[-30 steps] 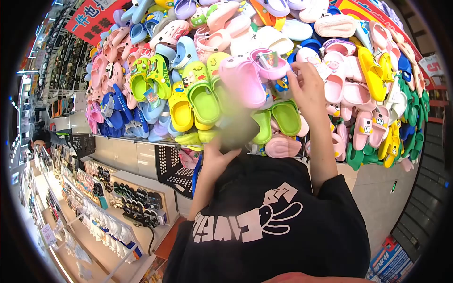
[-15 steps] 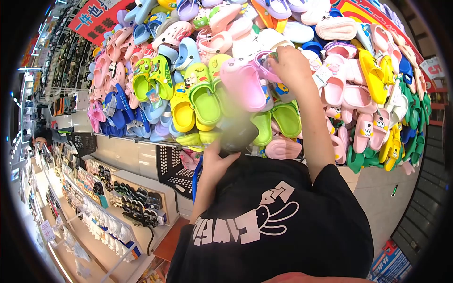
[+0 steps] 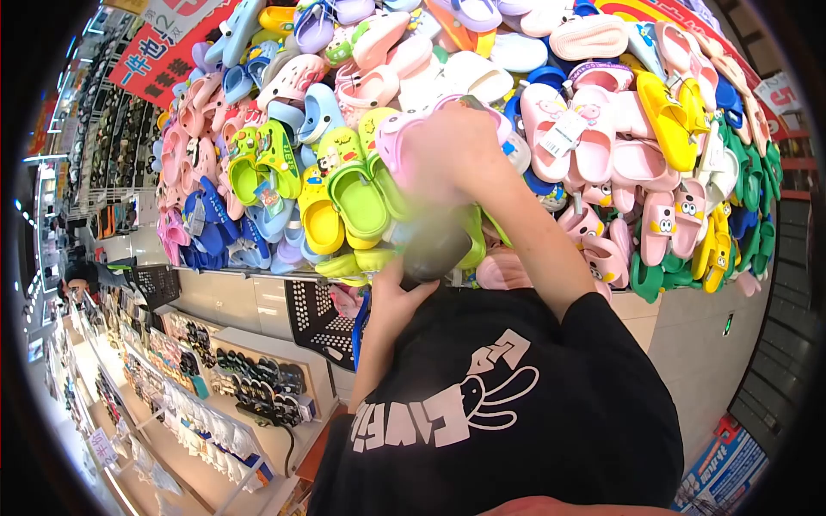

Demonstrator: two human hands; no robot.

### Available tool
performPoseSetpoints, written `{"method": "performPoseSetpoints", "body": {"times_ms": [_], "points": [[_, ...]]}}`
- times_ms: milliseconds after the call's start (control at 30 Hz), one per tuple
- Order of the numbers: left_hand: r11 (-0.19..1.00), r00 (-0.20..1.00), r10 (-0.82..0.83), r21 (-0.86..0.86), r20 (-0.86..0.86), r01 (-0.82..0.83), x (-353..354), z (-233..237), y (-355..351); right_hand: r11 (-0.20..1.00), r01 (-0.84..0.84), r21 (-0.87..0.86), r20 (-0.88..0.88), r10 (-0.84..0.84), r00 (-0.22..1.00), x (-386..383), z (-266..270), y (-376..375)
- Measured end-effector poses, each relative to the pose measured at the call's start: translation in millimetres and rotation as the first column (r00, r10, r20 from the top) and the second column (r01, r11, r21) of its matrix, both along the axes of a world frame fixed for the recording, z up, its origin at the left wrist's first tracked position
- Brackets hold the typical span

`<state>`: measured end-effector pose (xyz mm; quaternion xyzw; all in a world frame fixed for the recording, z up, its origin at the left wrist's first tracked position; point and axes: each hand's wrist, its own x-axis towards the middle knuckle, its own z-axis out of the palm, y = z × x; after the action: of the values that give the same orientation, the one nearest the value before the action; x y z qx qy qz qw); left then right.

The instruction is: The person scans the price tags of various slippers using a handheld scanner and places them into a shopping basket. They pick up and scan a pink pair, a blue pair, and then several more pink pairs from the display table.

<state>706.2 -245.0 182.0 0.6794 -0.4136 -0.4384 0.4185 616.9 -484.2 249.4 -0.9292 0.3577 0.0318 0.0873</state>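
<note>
A wide heap of colourful clogs and slippers fills the upper view. My right hand (image 3: 454, 142) reaches over a pink clog (image 3: 393, 138), covering much of it; its fingers are hidden. Low in the centre, my left hand (image 3: 400, 297) is closed around the lower end of a dark grey object (image 3: 434, 254), blurred at its top. Green clogs (image 3: 360, 199) lie just left of my right hand, with a yellow clog (image 3: 318, 219) beside them. Pink slippers with a white tag (image 3: 562, 133) are to the right of my right forearm.
A black perforated basket (image 3: 323, 322) stands below the heap, left of my left arm. Shelves of shoes (image 3: 258, 378) run along the lower left. Red signs (image 3: 168, 56) rise behind the heap. Part of a person (image 3: 82, 271) shows at the far left.
My right hand has moved left and down across the pink clog, hiding more of it. The heap has shifted slightly left in view. My left hand stays on the dark object.
</note>
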Motion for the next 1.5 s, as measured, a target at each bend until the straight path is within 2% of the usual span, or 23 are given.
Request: {"method": "performPoseSetpoints", "body": {"times_ms": [67, 167, 233, 267, 400, 467, 500, 567, 667, 733, 767, 800, 867, 967, 1033, 1067, 1133, 1167, 1233, 1267, 1400, 1467, 1500], "points": [[0.998, 0.998, 0.046, 0.044, -0.052, -0.044, 0, 2, 2, 0.998, 0.040, 0.051, 0.034, -0.042, 0.999, 0, -9, -11], [0.998, 0.998, 0.060, 0.031, -0.002, -0.060, 3, -5, 9, 0.983, 0.075, 0.170, 0.147, -0.101, 0.984, -19, -16, -21], [0.996, 0.997, 0.079, 0.034, -0.013, -0.079, 4, -10, 11, 0.990, 0.053, 0.129, 0.264, -0.086, 0.961, -25, -15, -16], [0.996, 0.996, 0.085, 0.033, -0.024, -0.084, 4, -12, 11, 0.996, 0.085, 0.032, 0.299, -0.091, 0.950, -21, -23, -12], [0.996, 0.995, 0.089, 0.000, -0.039, -0.089, 1, -15, 1, 0.998, 0.059, 0.002, 0.152, -0.058, 0.987, -6, -23, -24], [0.999, 0.999, 0.036, -0.006, -0.034, -0.036, 1, -6, -4, 0.978, 0.204, -0.033, 0.301, -0.185, 0.935, -6, -19, -40], [0.999, 0.999, 0.041, 0.000, -0.035, -0.041, 1, -6, -5, 0.980, 0.199, -0.027, 0.299, -0.182, 0.937, -7, -14, -48], [1.000, 0.997, 0.014, -0.015, -0.075, -0.015, 1, -6, -4, 0.929, 0.306, -0.207, 0.472, -0.179, 0.863, -8, -6, -66], [0.999, 0.998, 0.039, 0.015, -0.048, -0.038, 4, -12, 1, 0.881, 0.370, -0.294, 0.557, -0.157, 0.816, 2, -28, -97], [0.998, 0.996, 0.060, 0.028, -0.067, -0.059, 6, -16, 1, 0.924, 0.312, -0.219, 0.469, -0.181, 0.865, 11, -74, -115], [0.996, 0.992, 0.089, 0.039, -0.084, -0.086, 6, -17, 0, 0.958, 0.253, -0.136, 0.377, -0.186, 0.907, 12, -89, -118], [0.996, 0.993, 0.083, 0.039, -0.085, -0.080, 7, -17, 0, 0.956, 0.258, -0.136, 0.376, -0.191, 0.907, 10, -89, -117], [0.998, 0.998, 0.062, 0.024, -0.021, -0.062, 9, -19, -3, 0.952, 0.289, -0.100, 0.432, -0.220, 0.875, 5, -92, -110], [0.995, 0.996, 0.067, 0.072, -0.066, -0.063, 8, -14, -5, 0.963, 0.271, -0.007, 0.483, -0.234, 0.844, -17, -70, -79], [0.999, 0.999, 0.038, 0.032, -0.030, -0.037, 9, -18, -6, 0.977, 0.187, -0.101, 0.658, -0.076, 0.749, -35, -56, -59], [1.000, 1.000, 0.015, -0.006, 0.010, -0.015, 9, -19, -6, 0.977, 0.188, -0.103, 0.655, -0.076, 0.752, -41, -51, -44], [0.999, 0.999, 0.031, 0.017, -0.018, -0.031, 8, -20, -7, 0.984, 0.138, -0.110, 0.511, -0.063, 0.857, -55, -42, -13], [0.998, 0.998, 0.045, 0.040, -0.042, -0.043, 7, -20, -7, 0.984, 0.142, -0.110, 0.508, -0.067, 0.859, -57, -42, 0], [0.995, 0.994, 0.054, 0.083, -0.093, -0.047, 7, -14, -12, 0.987, 0.026, -0.156, 0.411, 0.041, 0.911, -50, -48, 21], [0.991, 0.988, 0.071, 0.123, -0.138, -0.054, 5, -10, -15, 0.987, 0.046, -0.153, 0.367, 0.013, 0.930, -45, -50, 23], [0.990, 0.993, 0.064, 0.131, -0.101, -0.050, 3, -2, -14, 0.982, 0.065, -0.178, 0.274, -0.014, 0.962, -39, -44, 13], [0.997, 0.998, 0.058, 0.056, -0.008, -0.057, 4, -10, -5, 0.988, 0.025, -0.151, 0.102, -0.010, 0.995, -33, -49, 8], [0.996, 0.998, 0.066, 0.053, -0.007, -0.065, 4, -11, -2, 0.988, 0.018, -0.153, 0.103, -0.002, 0.995, -31, -44, 4]]}}
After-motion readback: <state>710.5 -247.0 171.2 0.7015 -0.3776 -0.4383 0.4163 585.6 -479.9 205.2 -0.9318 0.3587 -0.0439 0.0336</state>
